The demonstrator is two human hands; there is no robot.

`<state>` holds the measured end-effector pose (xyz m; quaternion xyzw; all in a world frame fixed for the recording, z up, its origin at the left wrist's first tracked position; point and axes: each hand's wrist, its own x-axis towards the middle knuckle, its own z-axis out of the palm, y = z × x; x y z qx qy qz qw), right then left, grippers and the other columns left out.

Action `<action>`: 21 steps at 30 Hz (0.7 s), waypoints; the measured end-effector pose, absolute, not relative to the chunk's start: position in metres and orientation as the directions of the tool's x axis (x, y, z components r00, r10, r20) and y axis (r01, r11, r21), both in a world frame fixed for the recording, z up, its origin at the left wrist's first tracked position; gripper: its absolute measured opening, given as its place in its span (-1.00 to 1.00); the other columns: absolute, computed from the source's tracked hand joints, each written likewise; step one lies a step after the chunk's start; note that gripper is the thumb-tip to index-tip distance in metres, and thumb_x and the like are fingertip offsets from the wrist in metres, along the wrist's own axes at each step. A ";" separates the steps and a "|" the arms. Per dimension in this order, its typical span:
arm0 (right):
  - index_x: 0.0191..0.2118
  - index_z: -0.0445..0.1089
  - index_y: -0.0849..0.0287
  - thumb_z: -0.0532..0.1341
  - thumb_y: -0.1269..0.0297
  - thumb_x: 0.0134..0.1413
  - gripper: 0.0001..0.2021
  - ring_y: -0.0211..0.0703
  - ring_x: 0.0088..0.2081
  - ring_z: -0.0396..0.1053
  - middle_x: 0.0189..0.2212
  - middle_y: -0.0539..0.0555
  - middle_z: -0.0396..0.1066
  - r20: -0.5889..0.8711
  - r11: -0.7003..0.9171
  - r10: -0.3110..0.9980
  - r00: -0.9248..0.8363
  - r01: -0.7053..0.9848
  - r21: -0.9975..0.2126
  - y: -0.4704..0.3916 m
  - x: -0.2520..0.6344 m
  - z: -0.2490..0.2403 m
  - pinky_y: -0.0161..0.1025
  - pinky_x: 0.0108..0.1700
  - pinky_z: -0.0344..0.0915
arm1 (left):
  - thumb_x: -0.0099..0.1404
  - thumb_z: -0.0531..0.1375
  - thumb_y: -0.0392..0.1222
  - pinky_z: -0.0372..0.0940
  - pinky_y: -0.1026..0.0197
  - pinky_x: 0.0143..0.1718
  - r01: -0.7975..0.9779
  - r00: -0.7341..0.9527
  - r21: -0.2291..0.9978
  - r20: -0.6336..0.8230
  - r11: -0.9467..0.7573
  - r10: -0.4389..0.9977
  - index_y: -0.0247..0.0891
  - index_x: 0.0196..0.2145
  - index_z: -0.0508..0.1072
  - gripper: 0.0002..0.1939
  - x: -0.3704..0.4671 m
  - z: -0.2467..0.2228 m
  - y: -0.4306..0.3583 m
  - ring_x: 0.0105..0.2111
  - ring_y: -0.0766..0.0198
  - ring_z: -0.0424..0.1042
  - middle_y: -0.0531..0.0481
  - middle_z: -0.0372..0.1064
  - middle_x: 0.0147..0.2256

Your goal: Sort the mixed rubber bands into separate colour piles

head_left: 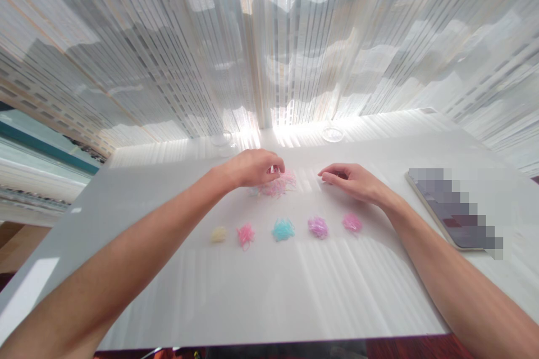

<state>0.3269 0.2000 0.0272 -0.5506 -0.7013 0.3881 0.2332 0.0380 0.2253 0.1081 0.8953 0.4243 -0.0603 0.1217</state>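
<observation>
My left hand [257, 168] curls over a mixed pile of thin pastel loops [278, 186] that look like small rubber bands. Its fingertips are bent down in a pinch at the pile's upper edge; what lies between them is too small to tell. To the right of that pile, my right hand [351, 180] rests low over the table with thumb and fingers closed together. Anything in its fingertips cannot be made out. Nearer me is a row of sorted little heaps: pale yellow [218, 234], pink [245, 235], turquoise [283, 229], lilac [318, 227] and a brighter pink [352, 222].
The white table [261, 291] carries a tablet-like device [442, 207] on the right, partly blurred out. A clear round dish [332, 134] stands at the back, and another clear item [223, 139] is left of it. Sheer striped curtains [295, 56] hang behind.
</observation>
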 end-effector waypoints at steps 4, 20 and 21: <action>-0.15 0.61 0.08 0.23 -0.12 0.16 -0.60 0.05 -0.19 0.50 -0.22 0.10 0.62 -0.102 0.091 0.952 -0.289 0.583 -0.807 0.200 0.327 0.026 -0.08 -0.13 0.37 | 0.34 0.17 -0.08 0.30 0.21 -0.18 0.799 0.599 0.154 -0.282 -0.581 0.749 -0.08 -0.02 0.56 -0.71 0.028 0.111 0.224 -0.10 0.14 0.53 0.02 0.54 -0.01; -0.14 0.62 0.08 0.23 -0.11 0.17 -0.60 0.01 -0.23 0.48 -0.25 0.08 0.61 -0.096 0.099 0.955 -0.282 0.603 -0.791 0.199 0.327 0.028 -0.11 -0.19 0.34 | 0.34 0.19 0.16 0.39 0.12 -0.23 0.944 0.329 0.105 -0.266 -0.313 0.906 -0.23 0.16 0.28 -0.43 0.001 0.079 0.176 -0.14 -0.04 0.58 -0.21 0.54 -0.06; -0.14 0.62 0.08 0.23 -0.11 0.17 -0.60 0.01 -0.23 0.48 -0.25 0.08 0.61 -0.094 0.101 0.954 -0.284 0.601 -0.793 0.199 0.326 0.028 -0.11 -0.19 0.35 | 0.34 0.19 0.11 0.40 0.14 -0.24 0.936 0.347 0.151 -0.246 -0.318 0.905 -0.22 0.12 0.32 -0.49 0.001 0.076 0.176 -0.16 -0.01 0.59 -0.18 0.56 -0.10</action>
